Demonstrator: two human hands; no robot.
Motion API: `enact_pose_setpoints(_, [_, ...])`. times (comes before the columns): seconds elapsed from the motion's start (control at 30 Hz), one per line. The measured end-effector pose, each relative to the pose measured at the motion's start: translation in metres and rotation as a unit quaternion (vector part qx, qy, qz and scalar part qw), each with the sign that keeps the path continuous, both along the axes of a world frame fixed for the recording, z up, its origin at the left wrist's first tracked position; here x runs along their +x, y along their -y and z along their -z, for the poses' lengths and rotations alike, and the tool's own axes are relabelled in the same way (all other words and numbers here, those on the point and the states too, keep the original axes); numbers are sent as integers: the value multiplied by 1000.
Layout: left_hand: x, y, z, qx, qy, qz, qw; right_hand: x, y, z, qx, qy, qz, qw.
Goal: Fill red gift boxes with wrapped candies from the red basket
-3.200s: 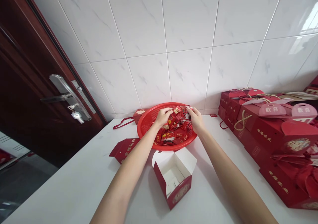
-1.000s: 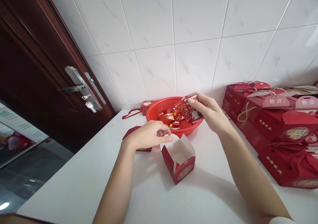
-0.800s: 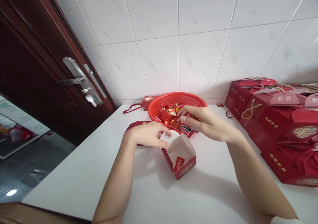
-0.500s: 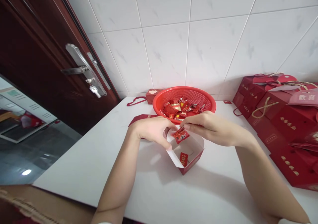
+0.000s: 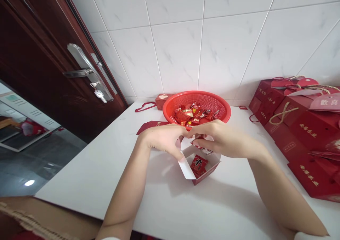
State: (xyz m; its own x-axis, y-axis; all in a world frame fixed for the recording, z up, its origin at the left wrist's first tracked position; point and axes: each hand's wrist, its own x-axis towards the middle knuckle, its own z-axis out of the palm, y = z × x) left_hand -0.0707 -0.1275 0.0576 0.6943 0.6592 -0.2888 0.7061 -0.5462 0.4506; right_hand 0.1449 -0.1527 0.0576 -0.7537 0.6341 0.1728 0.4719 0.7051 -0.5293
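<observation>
- With my right hand [image 5: 220,139], I pinched a half-hidden packet [image 5: 205,150] over the small box [image 5: 208,175].
- My left hand [image 5: 165,138] held the box's flaps.
- A dark-lettered packet [image 5: 198,165] lay inside; the red basket [image 5: 214,105] stood behind.

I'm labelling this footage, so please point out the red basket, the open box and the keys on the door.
Red basket [image 5: 212,104]: head view, on its perforated inner wall.
Open box [image 5: 187,169]: head view, on its white left flap.
Keys [image 5: 100,96]: head view, on the hanging key's body.
</observation>
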Motion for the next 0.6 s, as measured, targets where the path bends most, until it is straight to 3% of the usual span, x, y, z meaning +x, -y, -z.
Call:
enact_pose_setpoints(0.13, [0,0,0,-2,-27,-6,1000,1,0,4,54,66,56,995])
enact_pose_setpoints(0.43, [-4,0,1,9,-41,-19,999,30,12,-14,76,57,64,993])
enact_pose_setpoints(0.6, [-3,1,-1,3,-33,3,999,34,22,-1,95,130,129,978])
